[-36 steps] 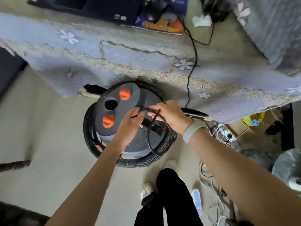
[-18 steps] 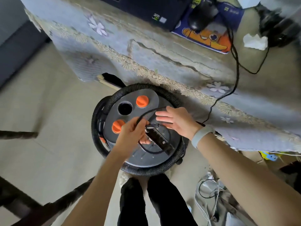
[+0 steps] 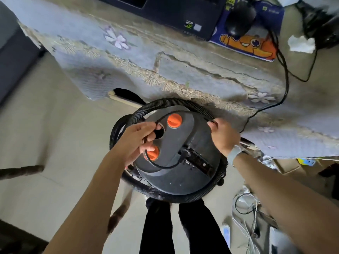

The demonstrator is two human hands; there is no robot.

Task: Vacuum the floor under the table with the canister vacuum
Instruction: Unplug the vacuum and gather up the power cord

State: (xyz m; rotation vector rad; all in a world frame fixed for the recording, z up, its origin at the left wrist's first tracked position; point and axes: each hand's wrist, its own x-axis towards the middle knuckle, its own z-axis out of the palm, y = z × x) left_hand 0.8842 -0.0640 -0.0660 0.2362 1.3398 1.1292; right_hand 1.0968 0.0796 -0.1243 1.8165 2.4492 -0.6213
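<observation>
**Hose still coiled, both hands on the canister top**

While the canister vacuum [image 3: 176,162] sits on the floor [image 3: 45,134] right at the table [image 3: 183,70] edge, directly below and ahead of the person, its black ribbed hose [image 3: 165,103] is seen wrapped in a ring around the body. The far arc is gripped by the right hand [image 3: 222,132], so that hand is nearer the hose. The thin black cord [image 3: 165,165] appears pinched by the left hand [image 3: 136,142] near the orange knobs [image 3: 174,120]; exact hold can't be confirmed. Dark grey round lid, two orange knobs, one open port. Uncoiling is judged the next step.
</observation>
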